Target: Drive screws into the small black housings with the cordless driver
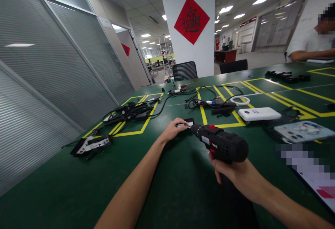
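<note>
Wrapped around the grip of a black cordless drill is my right hand; the drill lies nearly level, its chuck pointing left and away from me. The drill's tip reaches a small black part with a white section on the green table. My left hand pinches that part from its left side, fingers closed close to the tip. Whether a screw sits under the tip is too small to tell.
Black cables are heaped at left beside a black-and-white part. Beyond my hands lie more cables and a white ring. At right are a white power bank, a phone and black parts. A person sits far right.
</note>
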`<move>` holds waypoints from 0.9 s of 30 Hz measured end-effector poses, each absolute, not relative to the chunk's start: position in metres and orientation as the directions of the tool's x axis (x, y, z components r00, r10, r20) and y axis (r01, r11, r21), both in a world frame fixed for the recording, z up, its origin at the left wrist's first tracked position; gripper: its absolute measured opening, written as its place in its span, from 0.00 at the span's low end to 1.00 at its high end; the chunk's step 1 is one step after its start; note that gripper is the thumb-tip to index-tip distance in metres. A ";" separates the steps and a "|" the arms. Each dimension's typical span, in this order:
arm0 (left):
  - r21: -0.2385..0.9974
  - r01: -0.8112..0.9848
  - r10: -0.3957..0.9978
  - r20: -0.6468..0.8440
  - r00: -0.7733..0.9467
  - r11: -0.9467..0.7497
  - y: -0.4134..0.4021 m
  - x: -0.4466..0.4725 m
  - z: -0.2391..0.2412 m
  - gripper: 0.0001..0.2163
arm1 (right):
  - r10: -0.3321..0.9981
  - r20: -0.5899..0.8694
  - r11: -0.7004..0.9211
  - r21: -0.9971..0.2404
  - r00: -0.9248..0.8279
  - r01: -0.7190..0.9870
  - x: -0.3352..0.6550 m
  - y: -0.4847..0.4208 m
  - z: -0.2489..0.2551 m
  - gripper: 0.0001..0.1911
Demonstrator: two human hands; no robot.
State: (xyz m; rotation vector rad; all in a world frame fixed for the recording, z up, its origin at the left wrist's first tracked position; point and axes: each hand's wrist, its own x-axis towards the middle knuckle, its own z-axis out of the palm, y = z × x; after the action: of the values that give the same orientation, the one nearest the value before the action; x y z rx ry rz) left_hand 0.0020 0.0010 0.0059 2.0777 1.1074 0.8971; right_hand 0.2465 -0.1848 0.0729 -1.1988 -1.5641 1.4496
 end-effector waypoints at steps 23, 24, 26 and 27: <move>0.782 0.443 0.875 0.261 0.407 -0.439 0.000 0.002 0.006 0.12 | 0.935 -0.132 -0.071 -0.979 -0.329 0.190 0.247 -0.183 0.075 0.05; 0.783 0.444 0.877 0.258 0.405 -0.436 0.000 0.002 0.007 0.12 | 0.934 -0.138 -0.076 -0.978 -0.330 0.194 0.247 -0.183 0.075 0.05; 0.784 0.444 0.878 0.258 0.403 -0.434 -0.001 0.003 0.007 0.12 | 0.932 -0.142 -0.082 -0.979 -0.332 0.189 0.248 -0.183 0.076 0.05; 0.784 0.442 0.877 0.261 0.403 -0.436 -0.001 0.003 0.007 0.12 | 0.934 -0.138 -0.082 -0.981 -0.331 0.178 0.249 -0.183 0.076 0.05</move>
State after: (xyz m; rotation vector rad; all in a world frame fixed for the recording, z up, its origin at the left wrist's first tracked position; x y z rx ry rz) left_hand 0.0029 -0.0009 0.0073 2.0394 1.1199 0.9017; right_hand 0.2486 -0.1831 0.0756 -1.2310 -1.5371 1.4720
